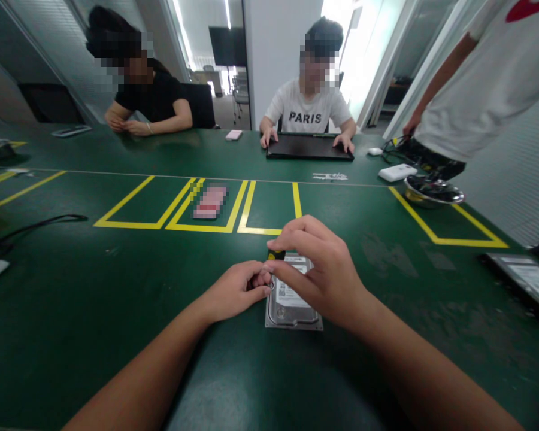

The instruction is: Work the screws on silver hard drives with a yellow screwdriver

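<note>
Fingers point(296, 270) of the right hand point(330, 275) clamp a yellow-black tool point(276, 255), left hand point(233, 293) pinched together at the hard drive point(294, 308), its lid still on.

Metal hard drive point(291, 308); matt table point(117, 287)

Hard drive point(291, 302), far end hidden under right hand point(323, 269); yellow-tipped tool point(276, 255), mostly buried in its fingers; left hand point(233, 290), pinch contents unreadable; pink object point(210, 202), pixelated; standing person point(489, 78) and flat device point(527, 281), cut by frame edges.
</note>
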Demonstrator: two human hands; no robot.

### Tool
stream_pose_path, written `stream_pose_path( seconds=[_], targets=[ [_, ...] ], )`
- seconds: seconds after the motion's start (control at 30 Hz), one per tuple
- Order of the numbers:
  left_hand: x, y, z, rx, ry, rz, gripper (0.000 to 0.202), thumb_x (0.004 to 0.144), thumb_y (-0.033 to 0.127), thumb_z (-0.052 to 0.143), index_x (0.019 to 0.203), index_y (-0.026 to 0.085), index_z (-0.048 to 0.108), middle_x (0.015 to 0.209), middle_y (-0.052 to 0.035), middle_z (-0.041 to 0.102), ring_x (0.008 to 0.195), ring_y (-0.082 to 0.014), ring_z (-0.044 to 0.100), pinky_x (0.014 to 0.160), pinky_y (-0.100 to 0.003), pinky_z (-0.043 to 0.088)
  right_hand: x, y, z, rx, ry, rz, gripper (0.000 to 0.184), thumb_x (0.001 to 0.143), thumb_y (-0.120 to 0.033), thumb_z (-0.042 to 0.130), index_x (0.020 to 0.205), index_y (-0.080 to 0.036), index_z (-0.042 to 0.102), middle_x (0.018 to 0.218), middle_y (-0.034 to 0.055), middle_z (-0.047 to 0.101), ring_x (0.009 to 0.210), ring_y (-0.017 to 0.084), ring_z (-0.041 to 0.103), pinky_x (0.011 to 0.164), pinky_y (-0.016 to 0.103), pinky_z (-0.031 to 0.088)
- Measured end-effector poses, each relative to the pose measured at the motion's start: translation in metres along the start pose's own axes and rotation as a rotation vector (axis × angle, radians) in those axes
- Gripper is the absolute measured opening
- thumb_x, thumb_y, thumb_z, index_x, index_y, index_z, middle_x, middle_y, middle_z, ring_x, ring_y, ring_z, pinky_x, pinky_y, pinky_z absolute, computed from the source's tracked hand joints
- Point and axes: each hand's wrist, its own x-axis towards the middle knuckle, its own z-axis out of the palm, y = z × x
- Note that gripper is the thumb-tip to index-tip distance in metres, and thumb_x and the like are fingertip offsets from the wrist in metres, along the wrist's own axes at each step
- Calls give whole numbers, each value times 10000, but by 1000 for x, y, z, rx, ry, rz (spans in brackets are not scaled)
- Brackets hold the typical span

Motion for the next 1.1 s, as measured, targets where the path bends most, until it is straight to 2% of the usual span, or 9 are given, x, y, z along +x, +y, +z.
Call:
stream_pose_path(
  seconds=[0.1, 0.3, 0.4, 0.5, 0.6, 0.83, 0.9, 1.0, 1.1],
  targets=[
    [0, -1, 0, 5, -2, -6, 138, 855, 306, 622, 879, 171, 601, 795, 5, 587, 718, -153, 540, 651, -270, 440, 0, 0, 0, -9, -10, 1, 75, 876, -198, 625, 939, -185, 664, 932, 65, 664, 915, 186, 613, 801, 346, 511],
    [1, -2, 1, -32, -12, 1, 150, 860, 301, 616, 921, 165, 618, 866, -19, 641, 762, -166, 562, 690, -286, 454, -2, 0, -1, 44, -22, -20, 264, 860, -100, 547, 1096, -171, 643, 1074, 71, 726, 1006, 191, 645, 891, 370, 511],
    [1, -1, 0, -11, -6, 10, 139, 857, 304, 616, 884, 167, 616, 844, -15, 633, 758, -167, 555, 680, -283, 446, -2, 1, 1, 53, -25, -27, 202, 878, -163, 596, 1069, -178, 659, 1093, 88, 699, 1033, 197, 634, 893, 379, 513],
    [0, 0, -1, 3, -7, 1, 133, 858, 303, 613, 881, 172, 611, 808, -2, 609, 733, -159, 546, 657, -273, 435, 0, 2, 1, 10, 9, -11, 127, 861, -255, 675, 969, -187, 684, 973, 77, 647, 930, 186, 613, 789, 347, 522],
    [0, 0, 0, 7, -9, -6, 126, 858, 296, 617, 875, 172, 605, 790, 8, 590, 715, -150, 540, 647, -264, 427, 1, 3, 1, 5, 14, -2, 71, 878, -224, 644, 930, -194, 680, 906, 58, 648, 889, 178, 608, 772, 339, 514],
    [1, -2, 1, -8, -2, 1, 138, 863, 295, 617, 907, 164, 610, 860, -12, 632, 747, -159, 554, 670, -276, 430, -1, 1, 1, 68, -14, -53, 250, 858, -112, 575, 1088, -174, 649, 1047, 70, 723, 999, 191, 643, 895, 379, 508],
    [1, -2, 1, -12, -5, 9, 122, 866, 287, 609, 881, 166, 602, 849, -10, 626, 756, -160, 556, 674, -277, 430, -1, 2, 2, 71, -17, -58, 211, 866, -144, 600, 1065, -167, 664, 1049, 85, 706, 1008, 195, 637, 890, 381, 512],
    [0, 0, 0, -8, -10, 4, 102, 864, 274, 608, 867, 172, 598, 807, 5, 604, 735, -154, 548, 658, -271, 422, 0, 3, 2, 28, -4, -32, 155, 877, -241, 649, 1012, -177, 692, 978, 84, 650, 931, 188, 613, 799, 358, 524],
    [0, 0, -1, -3, -6, 0, 102, 855, 268, 622, 881, 170, 607, 790, 11, 591, 709, -145, 531, 642, -266, 414, 1, 3, 0, 16, -7, -26, 131, 882, -214, 632, 993, -179, 693, 944, 76, 651, 910, 184, 606, 790, 350, 518]
  ],
)
